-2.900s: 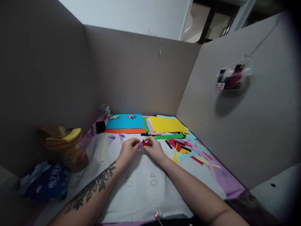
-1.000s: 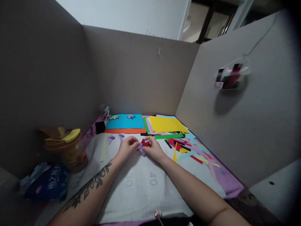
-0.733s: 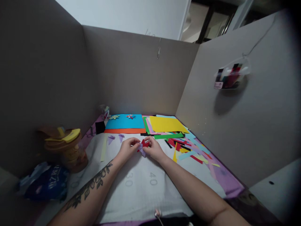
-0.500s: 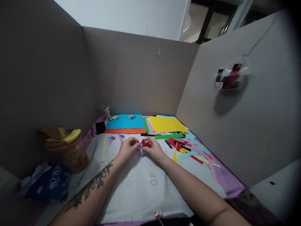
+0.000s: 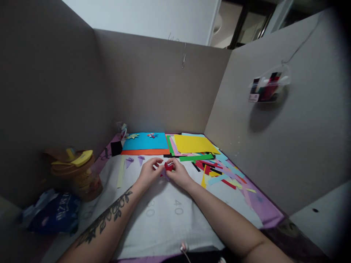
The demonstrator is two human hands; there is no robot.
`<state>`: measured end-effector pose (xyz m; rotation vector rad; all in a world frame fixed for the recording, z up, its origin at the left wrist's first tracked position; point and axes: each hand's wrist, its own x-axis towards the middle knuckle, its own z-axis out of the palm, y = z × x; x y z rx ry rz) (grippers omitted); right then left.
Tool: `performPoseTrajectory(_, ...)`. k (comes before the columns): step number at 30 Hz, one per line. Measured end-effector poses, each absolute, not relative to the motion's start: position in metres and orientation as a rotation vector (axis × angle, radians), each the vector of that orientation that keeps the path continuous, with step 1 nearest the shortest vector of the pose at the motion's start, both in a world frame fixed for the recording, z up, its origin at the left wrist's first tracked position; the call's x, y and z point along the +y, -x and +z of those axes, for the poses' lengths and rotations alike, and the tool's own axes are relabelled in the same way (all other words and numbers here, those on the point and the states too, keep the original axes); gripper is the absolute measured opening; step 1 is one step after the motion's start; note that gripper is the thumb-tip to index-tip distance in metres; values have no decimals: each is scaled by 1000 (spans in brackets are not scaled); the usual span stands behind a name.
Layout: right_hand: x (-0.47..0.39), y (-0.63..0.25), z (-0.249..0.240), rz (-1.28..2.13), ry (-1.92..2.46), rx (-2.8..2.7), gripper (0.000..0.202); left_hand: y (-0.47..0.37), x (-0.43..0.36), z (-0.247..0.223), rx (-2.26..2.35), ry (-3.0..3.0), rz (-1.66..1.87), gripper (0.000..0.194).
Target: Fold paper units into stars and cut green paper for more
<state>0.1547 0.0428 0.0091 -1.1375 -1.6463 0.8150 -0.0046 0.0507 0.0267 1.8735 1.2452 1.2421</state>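
Observation:
A small red and purple folded paper piece [image 5: 169,167] is held between my two hands, above the white cloth [image 5: 161,226]. My left hand [image 5: 150,171] pinches its left side; my right hand [image 5: 178,171] grips its right side. Fingers partly hide the piece. Two small purple folded papers [image 5: 129,162] lie to the left of my left hand, beside a pale green strip [image 5: 120,173]. Farther back, a yellowish paper star [image 5: 133,136] and a red, white and blue star [image 5: 153,135] rest on a blue sheet [image 5: 145,142].
Colored strips [image 5: 211,170] are scattered at the right, near a yellow sheet [image 5: 194,143]. At the left stand a brown container [image 5: 82,179] and a blue packet [image 5: 56,213]. Grey panels [image 5: 164,84] enclose the table; a clear holder [image 5: 270,87] hangs on the right one.
The red part of the folded piece looks more compact, its points less spread, and less purple shows. Both hands stay in nearly the same place, with the left fingers slightly shifted.

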Motion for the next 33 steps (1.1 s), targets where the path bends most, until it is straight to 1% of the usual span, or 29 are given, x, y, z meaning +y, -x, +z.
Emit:
performPoseTrajectory(5,40,-155,7,788,1181,-1752,31,4,52,26,1187,-1831,1135,19)
performPoseTrajectory(10,42,-155,3,820,1177,-1734,33,2,47,29,1155,-1717,1118,21)
performPoseTrajectory(15,41,-154,3,824,1157,-1730,31,-1,47,25,1161,-1623,1108,19)
performPoseTrajectory(23,43,-156,5,815,1149,-1643,29,6,53,26,1152,-1704,1181,15)
performPoseTrajectory(28,44,-160,6,844,1145,-1636,29,13,52,30,1159,-1778,1086,12)
performPoseTrajectory(33,43,-161,6,865,1156,-1683,32,13,52,28,1189,-1793,1066,12)
